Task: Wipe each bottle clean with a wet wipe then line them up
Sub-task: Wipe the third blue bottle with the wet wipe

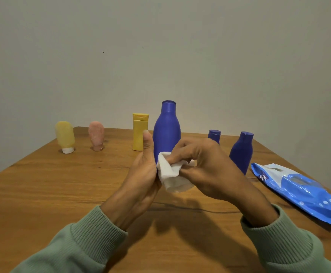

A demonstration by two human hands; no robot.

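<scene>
In the centre of the frame the tall blue bottle (166,131) stands upright, smooth matte plastic with rounded shoulders narrowing to a flat cap; its base is hidden behind the hands. The left hand (143,174) wraps its lower body from the left, thumb pointing up along the side. The right hand (204,168) pinches a crumpled white wet wipe (170,174) and presses it against the bottle's lower front, so both hands meet around it.

Just left of it, further back, stands a yellow bottle (139,133) with a flat flip cap. Toward the left edge of the wooden table (62,194), a soft pink tube (96,134) and a translucent yellow tube (64,134) stand inverted on their caps, apart from each other. Right of centre are a small blue bottle (214,135), partly hidden by the right hand, and a mid-sized blue bottle (241,152). At the right edge lies a glossy, crinkled blue wipes pack (298,190). Ribbed green sleeves (85,239) fill the bottom corners.
</scene>
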